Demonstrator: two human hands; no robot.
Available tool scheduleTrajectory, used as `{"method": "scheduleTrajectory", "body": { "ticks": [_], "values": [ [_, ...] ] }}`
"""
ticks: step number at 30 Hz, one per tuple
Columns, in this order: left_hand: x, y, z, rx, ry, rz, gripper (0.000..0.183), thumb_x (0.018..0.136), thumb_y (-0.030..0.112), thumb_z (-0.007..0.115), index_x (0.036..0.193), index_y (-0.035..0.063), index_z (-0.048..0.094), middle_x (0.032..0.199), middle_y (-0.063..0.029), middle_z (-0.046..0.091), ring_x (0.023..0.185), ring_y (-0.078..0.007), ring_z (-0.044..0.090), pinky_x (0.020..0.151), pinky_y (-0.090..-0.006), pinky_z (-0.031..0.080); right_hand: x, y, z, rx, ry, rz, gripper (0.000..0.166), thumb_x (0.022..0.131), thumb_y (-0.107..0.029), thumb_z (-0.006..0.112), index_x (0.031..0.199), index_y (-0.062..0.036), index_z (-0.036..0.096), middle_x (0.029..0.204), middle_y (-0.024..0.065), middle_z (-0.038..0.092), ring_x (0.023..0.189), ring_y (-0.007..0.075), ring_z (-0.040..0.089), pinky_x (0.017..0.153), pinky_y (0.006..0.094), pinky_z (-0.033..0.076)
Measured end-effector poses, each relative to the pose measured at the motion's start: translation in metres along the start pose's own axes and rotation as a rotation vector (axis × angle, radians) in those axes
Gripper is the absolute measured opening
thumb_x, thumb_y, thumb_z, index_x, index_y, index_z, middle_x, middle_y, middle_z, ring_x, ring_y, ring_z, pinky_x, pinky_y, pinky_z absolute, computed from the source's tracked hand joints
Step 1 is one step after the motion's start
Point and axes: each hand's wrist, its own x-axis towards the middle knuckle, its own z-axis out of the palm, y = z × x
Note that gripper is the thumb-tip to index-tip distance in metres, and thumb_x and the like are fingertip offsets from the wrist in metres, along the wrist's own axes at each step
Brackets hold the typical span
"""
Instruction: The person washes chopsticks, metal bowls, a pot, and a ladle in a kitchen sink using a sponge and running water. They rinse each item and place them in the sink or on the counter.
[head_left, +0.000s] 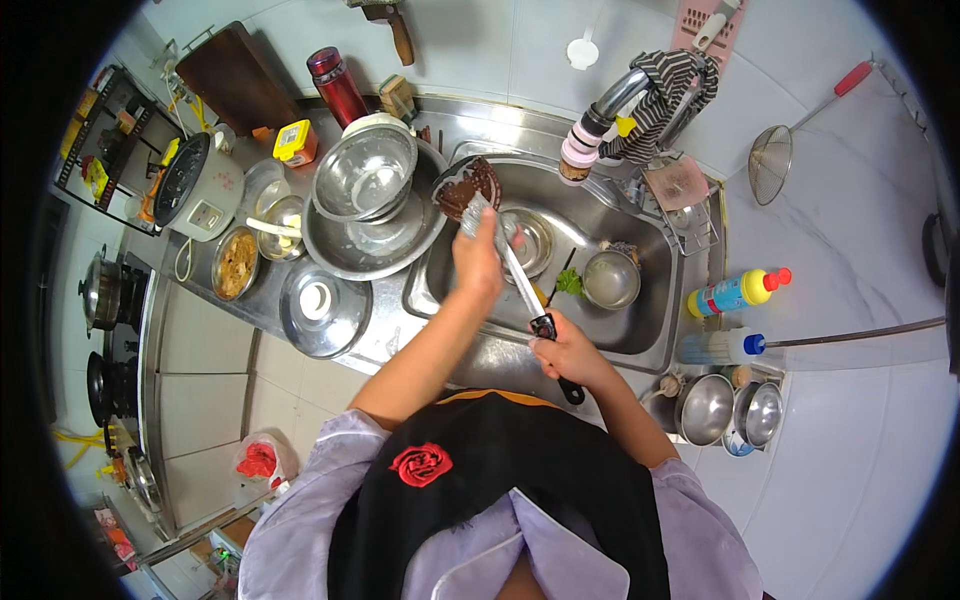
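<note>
Over the sink (652, 330), my right hand (574, 351) grips the black handle of a long metal-shafted kitchen utensil (525, 286). Its brown, wide head (466, 187) points away from me and carries white suds. My left hand (480, 259) is closed around a silvery-grey scrubbing pad (474, 214), which lies against the utensil near the head. Beneath the hands, a round metal dish (536, 244) sits in the basin, partly hidden. A small steel bowl (611, 280) and a green leaf (570, 281) are farther right in the sink.
Left of the sink, steel bowls (365, 172) stand stacked in a wide basin (322, 251). A glass lid (326, 330), a dish of food (236, 262) and a rice cooker (202, 202) are nearby. The faucet (611, 101) overhangs the sink; a yellow-and-blue bottle (731, 292) is at right.
</note>
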Motion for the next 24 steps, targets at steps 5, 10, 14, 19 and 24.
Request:
{"method": "scheduleTrajectory", "body": {
  "ticks": [5, 10, 14, 19, 24],
  "values": [
    [0.024, 0.002, -0.003, 0.294, 0.141, 0.381, 0.036, 0.079, 0.027, 0.067, 0.098, -0.0002, 0.053, 0.090, -0.0082, 0.060, 0.079, -0.0135, 0.054, 0.072, -0.0265, 0.043, -0.011, -0.007, 0.009, -0.022, 0.038, 0.008, 0.022, 0.084, -0.004, 0.048, 0.101, -0.0018, 0.035, 0.059, 0.0026, 0.041, 0.040, 0.0097, 0.041, 0.038, 0.0251, 0.034],
    [0.031, 0.005, -0.010, 0.500, 0.263, 0.560, 0.041, 0.083, 0.031, 0.060, 0.102, -0.0034, 0.049, 0.090, -0.0108, 0.059, 0.080, -0.0153, 0.052, 0.074, -0.0289, 0.042, -0.028, -0.019, 0.010, 0.004, 0.028, 0.041, 0.019, 0.083, -0.003, 0.049, 0.097, -0.0039, 0.035, 0.058, 0.0018, 0.039, 0.040, 0.0090, 0.038, 0.037, 0.0244, 0.032],
    [0.054, 0.021, -0.017, 0.597, 0.509, 0.633, 0.048, 0.088, 0.037, 0.051, 0.108, -0.0066, 0.047, 0.096, -0.0178, 0.057, 0.087, -0.0218, 0.052, 0.080, -0.0333, 0.040, -0.037, -0.012, 0.007, -0.178, 0.068, -0.020, 0.020, 0.082, -0.004, 0.050, 0.098, -0.0047, 0.036, 0.060, 0.0017, 0.039, 0.041, 0.0090, 0.038, 0.038, 0.0247, 0.033],
    [0.049, 0.058, -0.023, 1.190, -0.172, 1.189, 0.035, 0.084, 0.025, 0.055, 0.110, 0.0019, 0.052, 0.103, -0.0172, 0.055, 0.097, -0.0331, 0.051, 0.087, -0.0385, 0.039, -0.053, -0.013, 0.005, -0.157, 0.048, 0.144, 0.020, 0.081, -0.005, 0.050, 0.095, -0.0057, 0.036, 0.062, 0.0020, 0.040, 0.042, 0.0090, 0.039, 0.038, 0.0255, 0.033],
    [0.043, 0.068, -0.041, 1.513, -0.515, 1.191, 0.025, 0.080, 0.025, 0.060, 0.096, 0.0060, 0.059, 0.095, -0.0157, 0.058, 0.087, -0.0332, 0.055, 0.073, -0.0391, 0.044, -0.052, -0.010, -0.001, -0.252, -0.025, 0.129, 0.022, 0.080, -0.005, 0.051, 0.097, -0.0055, 0.036, 0.062, 0.0018, 0.040, 0.040, 0.0093, 0.040, 0.037, 0.0251, 0.033]
  ]
}}
